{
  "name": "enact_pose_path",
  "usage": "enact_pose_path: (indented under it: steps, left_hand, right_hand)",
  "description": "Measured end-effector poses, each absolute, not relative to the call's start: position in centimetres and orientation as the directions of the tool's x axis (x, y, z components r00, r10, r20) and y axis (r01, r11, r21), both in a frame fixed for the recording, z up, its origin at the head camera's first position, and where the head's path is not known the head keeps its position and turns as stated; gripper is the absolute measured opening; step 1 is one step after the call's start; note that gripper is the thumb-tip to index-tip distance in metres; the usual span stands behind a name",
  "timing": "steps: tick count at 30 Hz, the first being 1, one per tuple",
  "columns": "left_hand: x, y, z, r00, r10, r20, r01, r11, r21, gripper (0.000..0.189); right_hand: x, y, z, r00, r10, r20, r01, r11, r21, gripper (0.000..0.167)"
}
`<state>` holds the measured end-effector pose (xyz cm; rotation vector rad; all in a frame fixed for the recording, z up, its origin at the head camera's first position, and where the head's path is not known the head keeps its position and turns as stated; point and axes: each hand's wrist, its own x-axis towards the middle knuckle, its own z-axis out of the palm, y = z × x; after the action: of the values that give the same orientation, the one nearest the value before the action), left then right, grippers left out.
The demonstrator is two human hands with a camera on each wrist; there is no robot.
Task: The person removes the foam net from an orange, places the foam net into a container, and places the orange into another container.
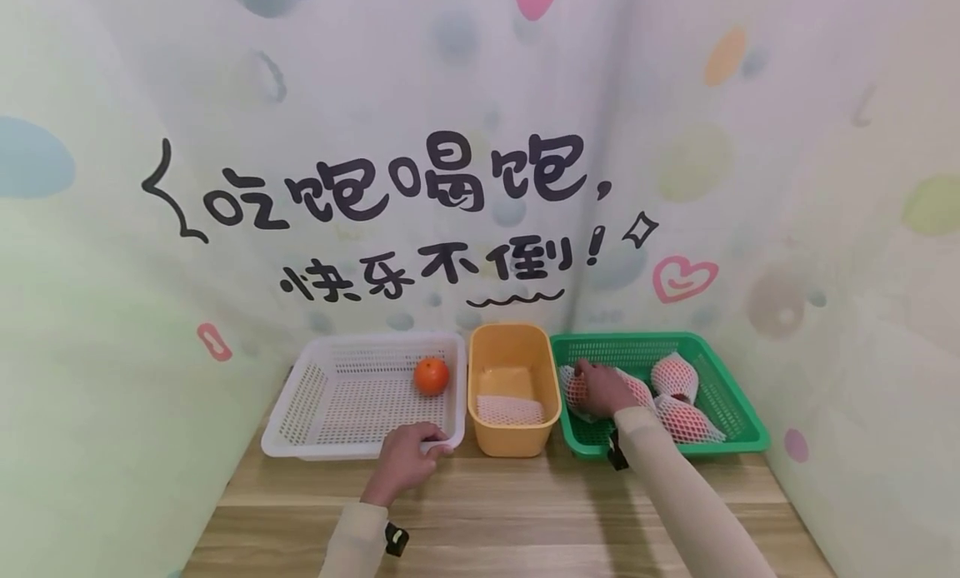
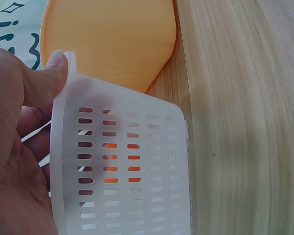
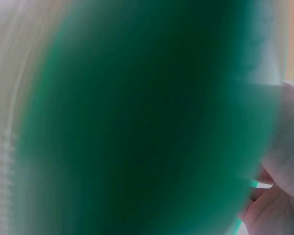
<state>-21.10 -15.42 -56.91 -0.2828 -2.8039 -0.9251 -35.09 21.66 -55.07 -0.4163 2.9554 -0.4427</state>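
My left hand (image 1: pixel 408 461) grips the near right rim of the white plastic basket (image 1: pixel 288 432). In the left wrist view, the thumb lies on the rim and the fingers curl behind the slotted wall. An orange round fruit (image 1: pixel 432 376) sits inside that basket, at its right side. Over in the green basket (image 1: pixel 738 407), my right hand (image 1: pixel 603 391) curls its fingers over the leftmost net-wrapped fruit (image 1: pixel 576 391); the thumb is hidden in the head view. The basket's blurred green wall hides most of this hand's work in the right wrist view.
Between the baskets stands a yellow bin (image 1: pixel 513 440) with a white foam net (image 1: pixel 510 410) in it. More reddish fruits in foam nets (image 1: pixel 686 420) lie in the green basket. A wooden tabletop (image 1: pixel 510 511) extends in front, and a printed curtain (image 1: pixel 450 87) hangs behind.
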Motion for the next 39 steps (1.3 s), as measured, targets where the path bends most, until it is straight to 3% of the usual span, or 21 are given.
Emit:
enact_pose_path:
  steps: [12, 31, 39]
  left_hand:
    - [-20.9, -15.4, -57.0, -0.963, 0.13, 0.236, 0.244, 0.789, 0.564, 0.008]
    - [-20.7, -15.4, -57.0, -0.963, 0.129, 0.237, 0.244, 0.789, 0.563, 0.008]
    - [-20.7, -15.3, -56.8, -0.966, 0.109, 0.236, 0.23, 0.781, 0.58, 0.007]
  right_hand:
    - [-34.8, 22.1, -54.8, -0.962, -0.26, -0.086, -0.211, 0.904, -0.372, 0.054]
    - [-33.6, 23.5, -52.5, -0.965, -0.261, -0.014, -0.217, 0.828, -0.517, 0.056]
    - [-33.0, 24.3, -52.4, -0.978, -0.207, -0.011, -0.157, 0.774, -0.613, 0.056]
